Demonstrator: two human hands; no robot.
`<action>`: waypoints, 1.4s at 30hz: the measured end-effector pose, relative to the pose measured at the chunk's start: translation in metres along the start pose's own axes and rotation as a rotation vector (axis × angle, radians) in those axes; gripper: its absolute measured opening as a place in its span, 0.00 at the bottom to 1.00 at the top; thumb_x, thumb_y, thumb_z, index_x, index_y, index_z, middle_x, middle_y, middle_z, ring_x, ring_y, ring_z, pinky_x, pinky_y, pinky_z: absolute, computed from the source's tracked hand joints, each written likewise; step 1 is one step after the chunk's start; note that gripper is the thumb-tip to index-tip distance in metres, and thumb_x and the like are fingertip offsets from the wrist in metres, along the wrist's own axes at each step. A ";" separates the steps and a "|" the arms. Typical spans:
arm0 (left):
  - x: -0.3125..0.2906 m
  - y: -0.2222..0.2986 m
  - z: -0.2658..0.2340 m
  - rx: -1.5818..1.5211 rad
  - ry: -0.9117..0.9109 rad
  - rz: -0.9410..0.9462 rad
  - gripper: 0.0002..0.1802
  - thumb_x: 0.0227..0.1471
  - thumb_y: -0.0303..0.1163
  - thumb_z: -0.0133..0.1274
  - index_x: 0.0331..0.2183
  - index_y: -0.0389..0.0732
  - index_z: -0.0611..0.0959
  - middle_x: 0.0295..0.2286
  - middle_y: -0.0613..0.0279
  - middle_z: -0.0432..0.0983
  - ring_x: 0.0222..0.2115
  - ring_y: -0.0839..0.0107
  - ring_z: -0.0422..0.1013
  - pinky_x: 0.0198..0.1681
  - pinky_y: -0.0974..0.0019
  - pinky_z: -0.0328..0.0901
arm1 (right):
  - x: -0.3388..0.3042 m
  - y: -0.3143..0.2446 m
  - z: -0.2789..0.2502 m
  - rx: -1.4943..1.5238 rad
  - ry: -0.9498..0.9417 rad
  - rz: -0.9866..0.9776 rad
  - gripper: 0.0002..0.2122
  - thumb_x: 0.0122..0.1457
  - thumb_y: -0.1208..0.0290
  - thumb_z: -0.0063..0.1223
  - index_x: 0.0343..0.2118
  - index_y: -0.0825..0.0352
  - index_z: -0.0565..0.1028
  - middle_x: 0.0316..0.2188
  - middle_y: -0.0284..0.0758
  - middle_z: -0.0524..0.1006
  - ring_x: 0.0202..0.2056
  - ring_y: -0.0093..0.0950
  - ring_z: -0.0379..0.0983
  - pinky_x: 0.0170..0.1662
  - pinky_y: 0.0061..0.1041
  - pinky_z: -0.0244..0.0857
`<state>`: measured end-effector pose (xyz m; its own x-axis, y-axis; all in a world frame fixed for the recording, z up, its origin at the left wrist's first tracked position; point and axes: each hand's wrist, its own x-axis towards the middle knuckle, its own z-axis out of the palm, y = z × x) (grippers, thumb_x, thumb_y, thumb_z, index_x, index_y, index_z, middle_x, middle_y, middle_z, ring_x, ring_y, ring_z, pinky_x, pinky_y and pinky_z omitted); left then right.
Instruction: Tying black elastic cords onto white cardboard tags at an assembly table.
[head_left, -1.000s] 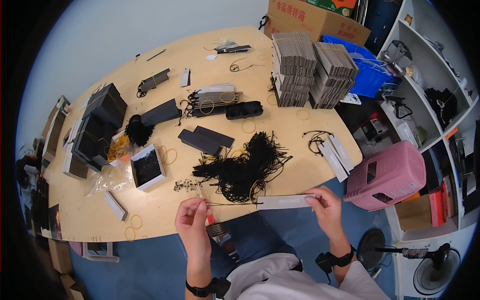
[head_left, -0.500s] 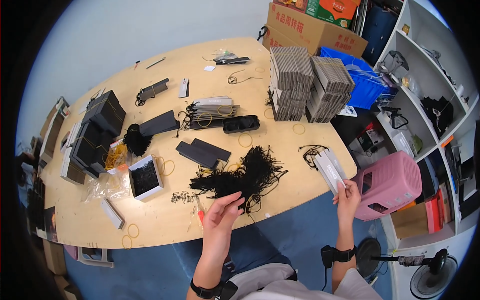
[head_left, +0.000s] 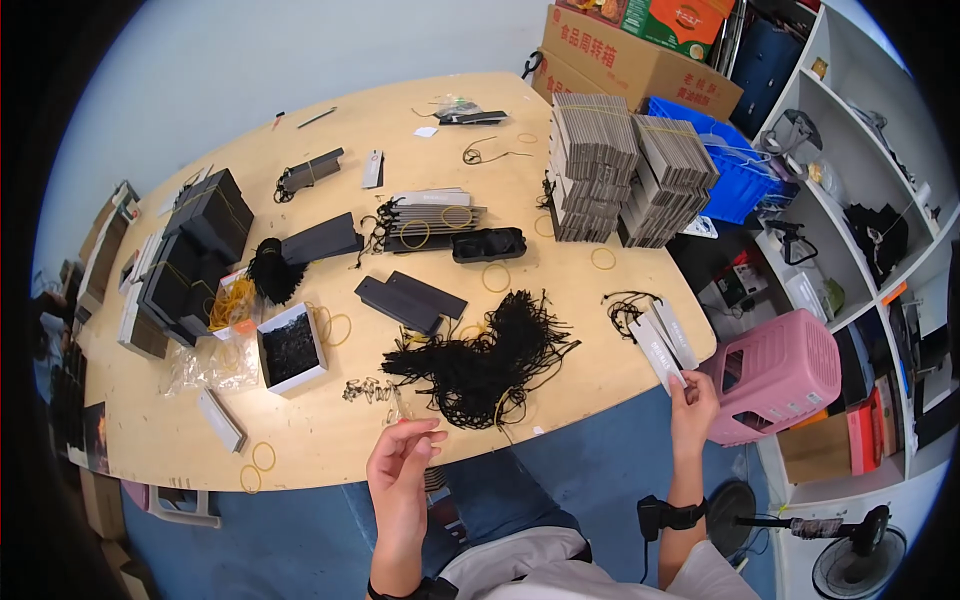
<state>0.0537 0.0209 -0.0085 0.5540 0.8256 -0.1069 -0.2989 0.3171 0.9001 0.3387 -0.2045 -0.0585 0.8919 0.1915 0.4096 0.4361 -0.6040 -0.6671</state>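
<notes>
My right hand [head_left: 692,410] pinches the lower end of a pale grey tag [head_left: 656,350] between thumb and fingers at the table's right edge. Another pale tag [head_left: 679,335] lies right beside it, and black cords [head_left: 626,312] trail from their upper ends. My left hand [head_left: 400,470] hovers at the front edge, fingers loosely curled and thumb apart. Just behind its fingertips a small red-handled tool [head_left: 403,421] partly shows; I see nothing plainly held. A tangled heap of black cords [head_left: 480,360] lies between my hands, with small metal clips [head_left: 368,390] to its left.
Dark tags [head_left: 410,302] lie beyond the cords. A white box of small black pieces [head_left: 318,368] and stacked dark boxes [head_left: 205,225] stand left. Tall bundles of grey tags [head_left: 590,165] stand at the back right. A pink plastic crate [head_left: 775,375] adjoins the table's right edge.
My left hand has moved left and toward me, away from the cord heap to beside the red-handled tool. My right hand still holds the tag, which now sits spread from its neighbour.
</notes>
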 end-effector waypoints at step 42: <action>-0.013 -0.008 -0.019 0.038 0.081 0.022 0.06 0.55 0.21 0.48 0.36 0.34 0.77 0.34 0.61 0.76 0.33 0.77 0.71 0.39 0.75 0.62 | 0.050 0.025 0.002 0.069 -0.129 0.163 0.19 0.45 0.72 0.64 0.42 0.70 0.74 0.35 0.41 0.73 0.35 0.32 0.71 0.39 0.28 0.65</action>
<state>0.0341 0.0167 -0.0221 0.4830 0.8674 -0.1195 -0.2796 0.2821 0.9178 0.3947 -0.2082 -0.0554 0.9573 0.1959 0.2125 0.2879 -0.5818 -0.7607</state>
